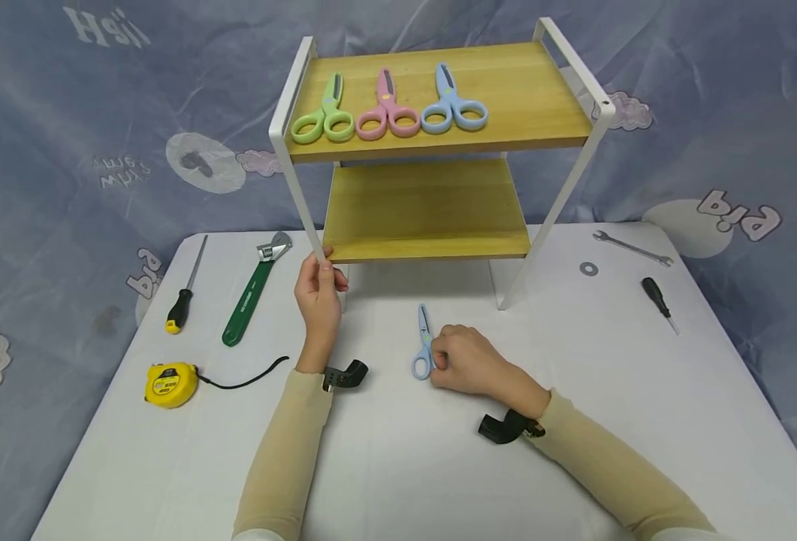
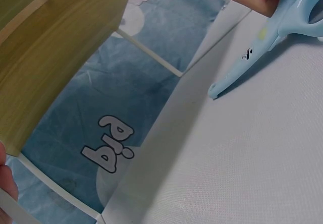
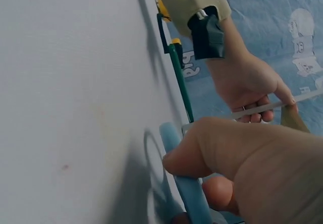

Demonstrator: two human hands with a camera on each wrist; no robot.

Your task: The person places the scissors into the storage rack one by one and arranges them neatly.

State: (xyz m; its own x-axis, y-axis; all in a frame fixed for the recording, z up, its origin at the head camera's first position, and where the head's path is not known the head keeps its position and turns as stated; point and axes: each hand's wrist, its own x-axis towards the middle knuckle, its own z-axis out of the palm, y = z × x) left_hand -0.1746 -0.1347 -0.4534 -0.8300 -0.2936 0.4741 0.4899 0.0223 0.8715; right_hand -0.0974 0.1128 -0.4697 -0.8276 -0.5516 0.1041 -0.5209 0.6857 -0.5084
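My right hand [image 1: 472, 362] pinches light blue scissors [image 1: 426, 338] by one handle ring, close over the white table in front of the shelf. Their blades point away from me, toward the shelf; in the left wrist view the scissors [image 2: 255, 52] show a small dark print and a yellow dot at the pivot. Part of the handle is hidden behind my right fingers. My left hand [image 1: 320, 297] grips the white left front leg of the two-tier wooden shelf [image 1: 425, 214], just at the lower board. On the top board lie green scissors [image 1: 331, 113], pink scissors [image 1: 386, 105] and larger blue scissors [image 1: 448, 98], side by side.
Left of the shelf lie a screwdriver [image 1: 182, 306], a green-handled adjustable wrench [image 1: 249, 300] and a yellow tape measure [image 1: 170, 385] with a black strap. To the right are an open-end wrench [image 1: 631, 247], a washer [image 1: 589, 268] and a small black screwdriver [image 1: 655, 295]. A printed cloth hangs behind.
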